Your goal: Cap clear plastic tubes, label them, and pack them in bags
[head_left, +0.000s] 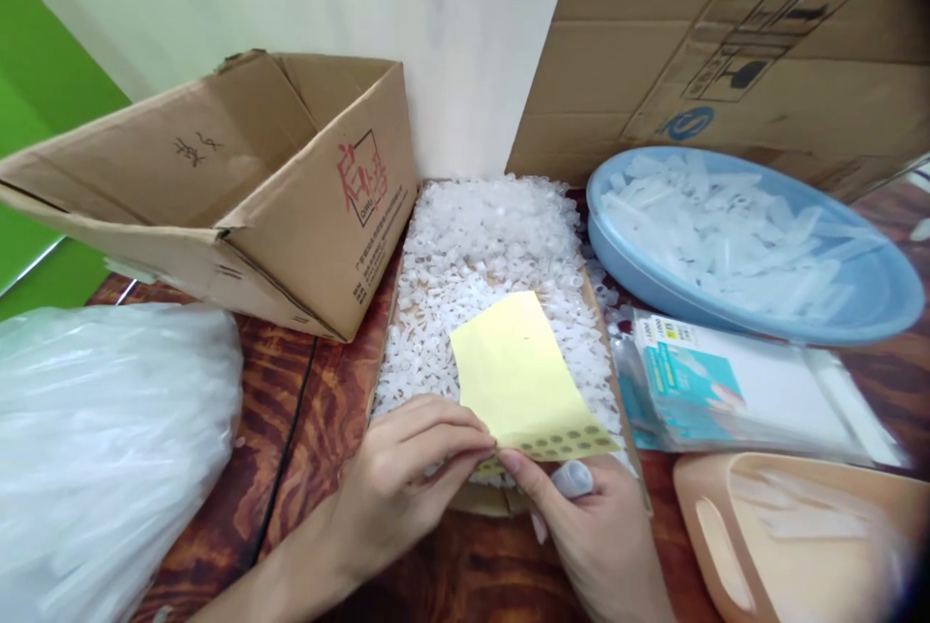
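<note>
A pale yellow sheet [515, 371] with rows of small dark round dots along its near edge, like a sheet of round stickers, is held over small white plastic pieces [436, 332]. My left hand [414, 468] pinches the sheet's near edge, thumb against fingertips. Close beside it, my right hand [588, 526] has its thumb at the same edge. A translucent plastic tube [573, 479] sticks out between the thumb and curled fingers of that hand. Whether a single sticker is between the left fingertips is too small to tell. The right hand's lower fingers are hidden.
An open cardboard box [312, 206] stands back left, a plastic bag [108, 449] front left. On the right are a blue basin [625, 260] of translucent tubes, printed plastic packets [770, 390] and a peach basket [701, 497]. A large carton [603, 71] stands behind.
</note>
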Demonstrator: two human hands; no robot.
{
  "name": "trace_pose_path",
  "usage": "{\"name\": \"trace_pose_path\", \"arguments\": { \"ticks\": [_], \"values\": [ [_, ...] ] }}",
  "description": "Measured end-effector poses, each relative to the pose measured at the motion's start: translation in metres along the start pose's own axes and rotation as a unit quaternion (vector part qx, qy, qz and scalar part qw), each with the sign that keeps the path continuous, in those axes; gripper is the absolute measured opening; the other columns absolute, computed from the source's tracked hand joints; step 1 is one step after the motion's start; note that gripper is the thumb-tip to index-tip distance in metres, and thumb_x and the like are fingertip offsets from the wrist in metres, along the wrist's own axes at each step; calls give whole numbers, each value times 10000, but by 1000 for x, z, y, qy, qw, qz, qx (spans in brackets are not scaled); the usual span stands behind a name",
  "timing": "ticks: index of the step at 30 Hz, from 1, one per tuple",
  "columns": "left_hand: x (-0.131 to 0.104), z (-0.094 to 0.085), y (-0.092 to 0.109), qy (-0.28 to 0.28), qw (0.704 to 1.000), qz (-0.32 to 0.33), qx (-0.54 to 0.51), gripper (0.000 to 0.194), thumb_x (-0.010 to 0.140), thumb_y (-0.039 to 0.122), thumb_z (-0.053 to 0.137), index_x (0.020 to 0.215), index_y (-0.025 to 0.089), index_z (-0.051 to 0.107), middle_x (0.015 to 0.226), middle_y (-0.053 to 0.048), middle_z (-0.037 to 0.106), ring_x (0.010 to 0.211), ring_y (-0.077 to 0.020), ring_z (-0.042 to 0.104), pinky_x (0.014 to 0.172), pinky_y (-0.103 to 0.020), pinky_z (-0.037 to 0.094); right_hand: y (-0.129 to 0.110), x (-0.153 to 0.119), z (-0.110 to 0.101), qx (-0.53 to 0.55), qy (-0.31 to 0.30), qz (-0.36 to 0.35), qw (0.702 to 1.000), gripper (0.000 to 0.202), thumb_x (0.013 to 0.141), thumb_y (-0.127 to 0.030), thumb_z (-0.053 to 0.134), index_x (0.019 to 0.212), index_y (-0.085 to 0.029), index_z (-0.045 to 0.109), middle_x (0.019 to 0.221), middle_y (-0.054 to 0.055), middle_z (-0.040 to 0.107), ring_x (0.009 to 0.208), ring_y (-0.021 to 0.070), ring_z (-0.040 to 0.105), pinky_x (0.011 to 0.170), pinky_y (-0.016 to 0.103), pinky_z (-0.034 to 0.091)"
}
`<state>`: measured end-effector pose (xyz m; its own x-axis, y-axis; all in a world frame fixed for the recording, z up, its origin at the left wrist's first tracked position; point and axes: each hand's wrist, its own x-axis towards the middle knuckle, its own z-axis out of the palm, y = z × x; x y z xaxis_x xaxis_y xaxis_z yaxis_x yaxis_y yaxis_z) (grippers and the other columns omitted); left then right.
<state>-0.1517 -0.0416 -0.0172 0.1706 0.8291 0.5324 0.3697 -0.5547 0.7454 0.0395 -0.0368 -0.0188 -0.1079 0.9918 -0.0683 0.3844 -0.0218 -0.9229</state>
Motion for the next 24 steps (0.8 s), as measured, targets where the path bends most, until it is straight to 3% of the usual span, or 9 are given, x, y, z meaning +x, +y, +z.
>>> {"name": "trace_pose_path", "arguments": {
  "ticks": [11, 15, 24],
  "values": [
    [3, -3, 0, -58, 998, -23, -14, 136, 942, 43, 635, 1011, 148, 687, 950, -81, 716, 887, -161, 700, 801, -248, 583, 0, -2, 0, -13, 6, -33, 999, 583, 899, -399, 704, 421, -217, 426, 412, -37, 411, 404, 112, 368, 423, 266, 293],
    [3, -4, 0, -44, 999, -9, -5, 144, 928, 39, 662, 1014, 152, 690, 964, -74, 722, 894, -153, 702, 826, -233, 576, -2, -2, 0, 2, 22, -51, 998, 570, 875, -360, 706, 440, -216, 367, 446, -53, 331, 429, 101, 309, 418, 254, 264],
    [0, -3, -1, -55, 998, -3, -11, 165, 921, 6, 651, 1019, 137, 679, 973, -81, 710, 913, -150, 695, 838, -225, 567, -2, -1, 0, 8, 26, -67, 997, 495, 868, -312, 703, 461, -193, 446, 458, -53, 382, 438, 97, 364, 427, 223, 318]
  ]
}}
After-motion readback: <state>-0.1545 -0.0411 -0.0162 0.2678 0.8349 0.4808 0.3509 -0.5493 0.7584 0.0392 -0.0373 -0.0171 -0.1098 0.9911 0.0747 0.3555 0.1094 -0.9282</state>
